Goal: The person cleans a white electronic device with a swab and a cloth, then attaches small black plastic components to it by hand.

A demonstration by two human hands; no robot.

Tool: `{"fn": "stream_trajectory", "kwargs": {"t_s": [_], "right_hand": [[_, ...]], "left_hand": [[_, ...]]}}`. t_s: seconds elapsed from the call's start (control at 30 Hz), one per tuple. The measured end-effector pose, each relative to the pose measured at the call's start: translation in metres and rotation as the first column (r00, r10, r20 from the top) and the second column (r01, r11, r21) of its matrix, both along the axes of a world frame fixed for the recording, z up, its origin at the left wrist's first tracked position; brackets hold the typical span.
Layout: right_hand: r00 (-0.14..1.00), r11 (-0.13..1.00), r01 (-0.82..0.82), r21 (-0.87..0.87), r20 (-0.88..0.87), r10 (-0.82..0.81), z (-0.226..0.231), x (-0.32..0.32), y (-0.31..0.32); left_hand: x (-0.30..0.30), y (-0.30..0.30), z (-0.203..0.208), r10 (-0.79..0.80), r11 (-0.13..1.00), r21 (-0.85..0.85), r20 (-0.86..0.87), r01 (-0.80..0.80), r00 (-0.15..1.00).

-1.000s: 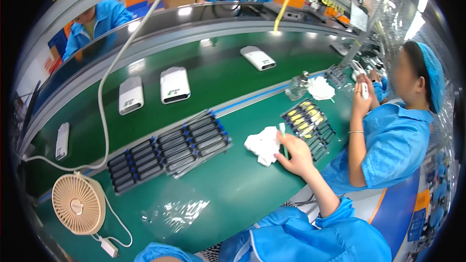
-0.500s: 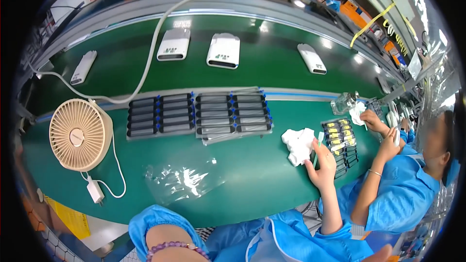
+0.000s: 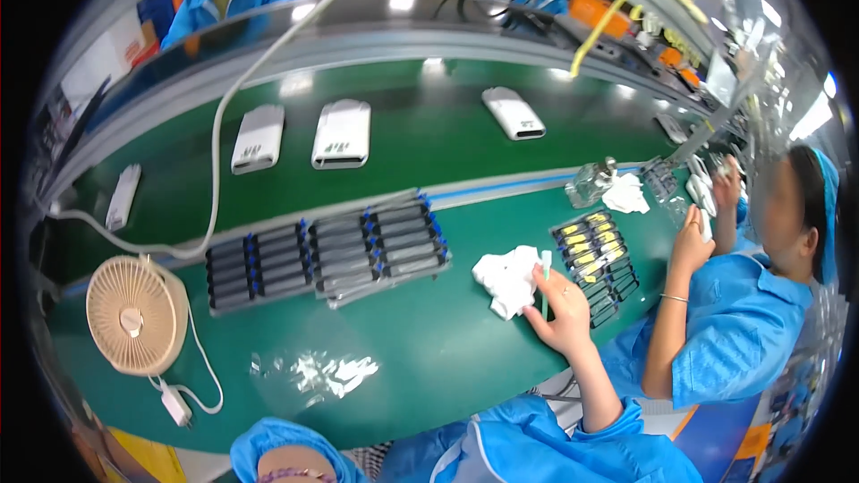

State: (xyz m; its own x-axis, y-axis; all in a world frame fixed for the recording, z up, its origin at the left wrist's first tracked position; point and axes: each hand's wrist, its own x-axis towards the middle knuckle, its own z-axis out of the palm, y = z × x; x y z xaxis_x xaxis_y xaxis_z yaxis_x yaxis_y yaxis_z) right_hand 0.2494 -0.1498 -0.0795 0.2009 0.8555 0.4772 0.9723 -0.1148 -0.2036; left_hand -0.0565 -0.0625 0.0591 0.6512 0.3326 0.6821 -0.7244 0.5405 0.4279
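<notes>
My right hand (image 3: 564, 311) rests over the green bench, its fingers curled round a thin green stick with a pale tip (image 3: 546, 279). Its thumb and fingertips lie against or right beside a crumpled white cloth (image 3: 507, 280). To the right of this hand stands a tray of black pieces with yellow labels (image 3: 593, 255). Only my left forearm (image 3: 295, 463) shows, at the lower edge, below a blue cuff and with a beaded bracelet. My left hand is out of the picture.
Clear trays of black bars with blue ends (image 3: 371, 246) lie mid-bench. A beige fan (image 3: 134, 315) with its cable stands left, a clear plastic bag (image 3: 331, 376) nearer. White devices (image 3: 342, 134) sit on the belt behind. A co-worker (image 3: 743, 313) holds a white piece at right.
The view has turned, so the bench things sit further left and mostly lower. My left forearm shows less. My right hand keeps its hold on the green stick beside the cloth.
</notes>
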Motion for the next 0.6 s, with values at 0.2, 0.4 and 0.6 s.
{"fn": "stream_trajectory", "kwargs": {"t_s": [0.2,0.4,0.6], "right_hand": [[1.000,0.999,0.019,-0.049,0.014,-0.018,-0.002,-0.003,0.008],[1.000,0.999,0.004,-0.044,-0.007,-0.004,0.006,-0.003,0.002],[0.999,0.999,-0.020,-0.039,-0.036,0.019,-0.004,-0.007,0.007]], "left_hand": [[-0.022,0.001,-0.015,0.116,0.991,-0.068,-0.048,-0.119,0.992],[-0.028,-0.005,-0.017,0.176,0.982,-0.056,-0.041,-0.179,0.983],[-0.009,0.025,-0.025,-0.011,0.995,0.097,0.033,0.008,0.999]]}}
